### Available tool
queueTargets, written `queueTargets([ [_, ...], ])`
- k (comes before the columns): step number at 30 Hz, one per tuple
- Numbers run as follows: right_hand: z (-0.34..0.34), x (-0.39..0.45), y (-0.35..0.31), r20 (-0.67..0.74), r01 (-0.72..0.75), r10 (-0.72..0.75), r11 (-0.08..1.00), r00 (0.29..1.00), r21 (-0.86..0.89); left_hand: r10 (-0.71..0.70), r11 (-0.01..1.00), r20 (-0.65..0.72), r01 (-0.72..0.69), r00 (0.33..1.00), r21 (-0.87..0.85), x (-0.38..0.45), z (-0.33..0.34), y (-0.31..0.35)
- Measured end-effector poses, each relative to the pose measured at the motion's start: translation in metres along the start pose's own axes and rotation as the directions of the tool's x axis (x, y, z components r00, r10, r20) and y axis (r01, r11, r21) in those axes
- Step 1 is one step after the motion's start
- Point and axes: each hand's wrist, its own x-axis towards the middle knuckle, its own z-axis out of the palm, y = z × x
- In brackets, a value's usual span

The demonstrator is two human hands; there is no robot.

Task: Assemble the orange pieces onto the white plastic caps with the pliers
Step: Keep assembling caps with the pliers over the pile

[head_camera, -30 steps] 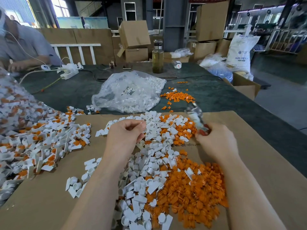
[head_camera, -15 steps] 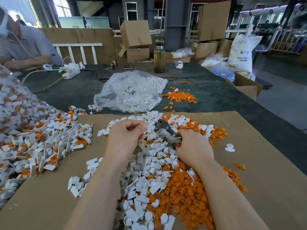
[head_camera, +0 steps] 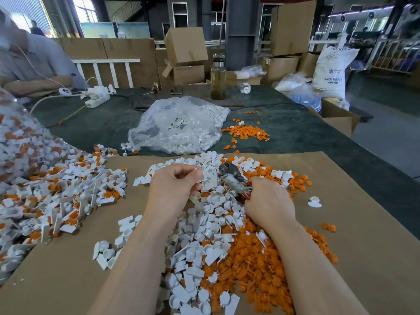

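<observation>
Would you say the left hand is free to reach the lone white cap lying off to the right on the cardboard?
Probably not easily: the lone white cap lies beyond the right hand and its pliers, which the left hand would have to cross.

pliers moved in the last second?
Yes. The pliers in the right hand came down and left, toward the left hand, over the cap pile.

Grey pliers [head_camera: 231,176] with red handles lie tilted in the right grip [head_camera: 268,201], above heaped white caps [head_camera: 204,228]; orange pieces [head_camera: 250,260] pile below it.
</observation>
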Motion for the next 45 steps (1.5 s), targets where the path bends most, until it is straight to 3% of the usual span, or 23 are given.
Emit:
queueTargets([
  [6, -0.004, -0.002, -0.002, -0.075, 0.025, -0.029, 0.998, 0.997, -0.056, -0.018, 1.000, 0.010, 0.018, 1.000, -0.026, -0.002, 0.002, 0.002],
  [10, -0.009, -0.001, -0.007, -0.076, 0.042, -0.028, 0.983, 0.997, 0.181, -0.038, 0.998, 0.022, 0.040, 0.999, -0.056, -0.003, 0.004, 0.003],
  [15, -0.012, -0.003, -0.019, -0.080, 0.074, -0.034, 0.814, 0.996, 0.577, -0.081, 0.987, 0.038, 0.085, 0.996, -0.138, -0.006, 0.011, 0.005],
  [24, -0.014, -0.010, -0.027, -0.087, 0.132, -0.108, 0.544, 0.990, 0.829, -0.099, 0.971, 0.058, 0.110, 0.993, -0.211, -0.009, 0.017, 0.008],
  [32, -0.012, -0.010, -0.031, -0.177, 0.162, -0.044, 0.661, 0.983, 0.733, -0.071, 0.979, 0.034, 0.077, 0.997, -0.190, -0.013, 0.017, 0.012],
  [39, -0.012, -0.012, -0.036, -0.247, 0.180, -0.004, 0.697, 0.969, 0.694, 0.108, 0.993, -0.024, -0.107, 0.994, 0.045, -0.014, 0.021, 0.012],
  [45, -0.010, -0.011, -0.036, -0.270, 0.168, 0.026, 0.724, 0.963, 0.669, 0.202, 0.975, -0.004, -0.200, 0.979, 0.096, -0.017, 0.025, 0.012],
])
